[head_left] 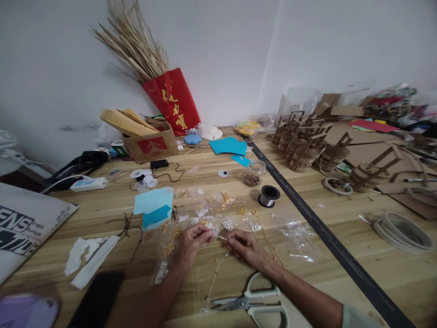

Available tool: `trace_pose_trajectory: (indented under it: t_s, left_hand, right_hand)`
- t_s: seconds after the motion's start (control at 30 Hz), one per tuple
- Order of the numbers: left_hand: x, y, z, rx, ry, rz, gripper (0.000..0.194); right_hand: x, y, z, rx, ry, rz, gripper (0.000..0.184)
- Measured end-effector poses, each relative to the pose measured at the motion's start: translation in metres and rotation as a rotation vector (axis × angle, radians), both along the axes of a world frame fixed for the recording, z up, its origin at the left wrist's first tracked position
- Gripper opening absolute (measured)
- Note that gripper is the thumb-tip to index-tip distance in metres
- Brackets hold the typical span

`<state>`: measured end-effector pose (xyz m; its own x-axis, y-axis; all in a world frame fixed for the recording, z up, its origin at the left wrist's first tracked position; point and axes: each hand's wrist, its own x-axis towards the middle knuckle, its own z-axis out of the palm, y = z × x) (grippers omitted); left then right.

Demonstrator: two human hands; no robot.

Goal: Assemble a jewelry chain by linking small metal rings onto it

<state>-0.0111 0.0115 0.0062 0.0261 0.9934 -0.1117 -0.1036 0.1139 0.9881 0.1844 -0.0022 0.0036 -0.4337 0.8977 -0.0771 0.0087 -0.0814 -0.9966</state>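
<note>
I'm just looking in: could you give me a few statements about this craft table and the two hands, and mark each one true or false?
1. Both hands pinch a small silvery piece between them. True: the left hand and right hand meet over the silvery piece.
2. The scissors lie far back by the wall. False: the scissors lie near the front edge, under the right forearm.
3. The spool of wire stands on the table beyond the hands. True: the spool of wire stands apart from them.
4. The red bag is empty. False: the red bag holds dry stalks.
</note>
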Motion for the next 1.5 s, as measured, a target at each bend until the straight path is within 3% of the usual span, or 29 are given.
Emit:
trace_pose_trajectory:
  t_s: [0.33, 0.63, 0.93, 1.1, 1.3, 1.5]
  left_hand:
    - [0.0, -0.002, -0.007, -0.006, -0.023, -0.085, 0.027]
    - [0.001, -0.005, -0.006, 0.027, -0.026, -0.12, 0.027]
    - [0.001, -0.008, -0.003, 0.156, 0.142, -0.183, 0.021]
    - [0.006, -0.012, -0.012, 0.136, 0.163, -0.291, 0.025]
    - [0.012, -0.014, -0.019, 0.213, 0.296, -0.242, 0.007]
    - [0.01, -0.014, -0.016, 0.312, 0.423, -0.247, 0.009]
  right_hand:
    - [0.001, 0.001, -0.001, 0.104, -0.082, -0.004, 0.043]
    - [0.004, 0.001, -0.002, 0.09, -0.071, 0.014, 0.044]
    - [0.005, 0.003, -0.004, 0.09, -0.052, 0.023, 0.042]
    - [0.005, 0.002, -0.004, 0.107, -0.057, 0.026, 0.043]
    - [0.004, 0.001, -0.001, 0.103, -0.119, 0.04, 0.049]
    - [0.004, 0.001, -0.003, 0.071, -0.124, 0.037, 0.052]
